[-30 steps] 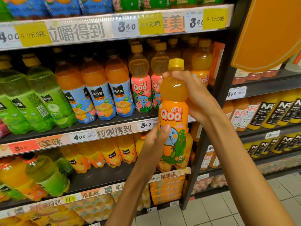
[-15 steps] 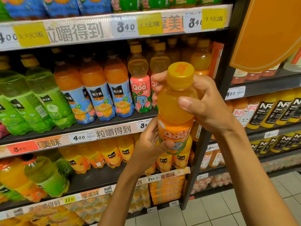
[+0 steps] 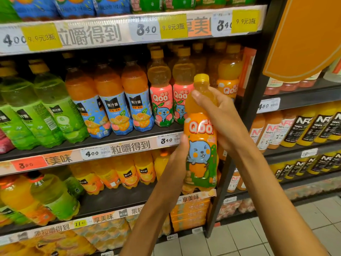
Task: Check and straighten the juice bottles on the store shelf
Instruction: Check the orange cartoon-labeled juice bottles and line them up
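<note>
An orange Qoo juice bottle [image 3: 201, 145] with a yellow cap and a blue cartoon label is held upright in front of the shelves, label facing me. My right hand [image 3: 219, 115] wraps its neck and shoulder from the right. My left hand [image 3: 180, 159] grips the lower label from the left. Behind it, on the middle shelf [image 3: 118, 139], stand two pink Qoo bottles [image 3: 162, 102] and another orange Qoo bottle [image 3: 228, 78].
Blue-labelled orange juice bottles [image 3: 114, 100] and green bottles [image 3: 46, 108] lean on the middle shelf's left. Below are more orange bottles [image 3: 127, 170]. A black upright post [image 3: 247, 108] divides off the NFC bottles [image 3: 304, 128] at right. Tiled floor [image 3: 258, 235] lies below.
The bottle was tipped with its cap toward me half a second ago; it is upright again, label facing me. Both hands kept hold of it.
</note>
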Motion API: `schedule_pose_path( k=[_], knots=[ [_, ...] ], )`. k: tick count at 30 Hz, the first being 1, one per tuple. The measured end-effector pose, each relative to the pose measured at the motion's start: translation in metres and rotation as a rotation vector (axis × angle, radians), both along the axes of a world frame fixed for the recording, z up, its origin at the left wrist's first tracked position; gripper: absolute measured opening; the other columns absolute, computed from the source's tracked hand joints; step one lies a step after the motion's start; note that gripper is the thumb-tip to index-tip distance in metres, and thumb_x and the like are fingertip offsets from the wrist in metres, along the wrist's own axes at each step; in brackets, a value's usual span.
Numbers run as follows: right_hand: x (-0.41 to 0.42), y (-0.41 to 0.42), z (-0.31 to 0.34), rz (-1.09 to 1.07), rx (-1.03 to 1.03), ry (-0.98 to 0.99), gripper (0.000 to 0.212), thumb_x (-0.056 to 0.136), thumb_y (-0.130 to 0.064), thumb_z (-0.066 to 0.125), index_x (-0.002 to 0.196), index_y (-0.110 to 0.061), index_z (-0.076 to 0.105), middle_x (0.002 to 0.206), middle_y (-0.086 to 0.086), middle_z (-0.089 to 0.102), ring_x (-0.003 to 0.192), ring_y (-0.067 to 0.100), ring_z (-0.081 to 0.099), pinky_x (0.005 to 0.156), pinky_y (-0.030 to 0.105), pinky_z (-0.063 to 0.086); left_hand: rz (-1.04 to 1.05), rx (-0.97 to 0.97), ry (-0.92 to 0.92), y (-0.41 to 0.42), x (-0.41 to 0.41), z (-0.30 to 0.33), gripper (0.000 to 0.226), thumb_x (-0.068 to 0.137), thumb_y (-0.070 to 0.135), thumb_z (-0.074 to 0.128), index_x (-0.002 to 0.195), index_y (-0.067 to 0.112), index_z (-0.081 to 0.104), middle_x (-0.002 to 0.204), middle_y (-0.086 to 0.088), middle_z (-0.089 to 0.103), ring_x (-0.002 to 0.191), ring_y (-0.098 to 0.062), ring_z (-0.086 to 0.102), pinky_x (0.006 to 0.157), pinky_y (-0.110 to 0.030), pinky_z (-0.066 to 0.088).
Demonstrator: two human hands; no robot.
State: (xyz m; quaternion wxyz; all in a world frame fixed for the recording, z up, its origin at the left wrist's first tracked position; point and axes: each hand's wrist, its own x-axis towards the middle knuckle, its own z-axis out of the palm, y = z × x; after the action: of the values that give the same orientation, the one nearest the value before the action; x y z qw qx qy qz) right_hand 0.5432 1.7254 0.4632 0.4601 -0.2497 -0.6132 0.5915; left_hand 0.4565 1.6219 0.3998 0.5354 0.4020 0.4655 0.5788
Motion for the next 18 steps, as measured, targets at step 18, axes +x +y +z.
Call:
schedule_pose_path(
  k=[18],
  knots=[
    [-0.006, 0.012, -0.003, 0.315, -0.705, 0.055, 0.029, 0.095, -0.029, 0.053, 0.098, -0.001, 0.062, 0.077, 0.015, 0.070, 0.065, 0.021, 0.070, 0.054, 0.030, 0.058, -0.271, -0.003, -0.548, -0.008, -0.013, 0.032, 0.055, 0.077, 0.041, 0.063, 0.116, 0.002, 0.058, 0.106, -0.021, 0.070, 0.092, -0.033, 0.070, 0.071, -0.042, 0.058]
  ],
)
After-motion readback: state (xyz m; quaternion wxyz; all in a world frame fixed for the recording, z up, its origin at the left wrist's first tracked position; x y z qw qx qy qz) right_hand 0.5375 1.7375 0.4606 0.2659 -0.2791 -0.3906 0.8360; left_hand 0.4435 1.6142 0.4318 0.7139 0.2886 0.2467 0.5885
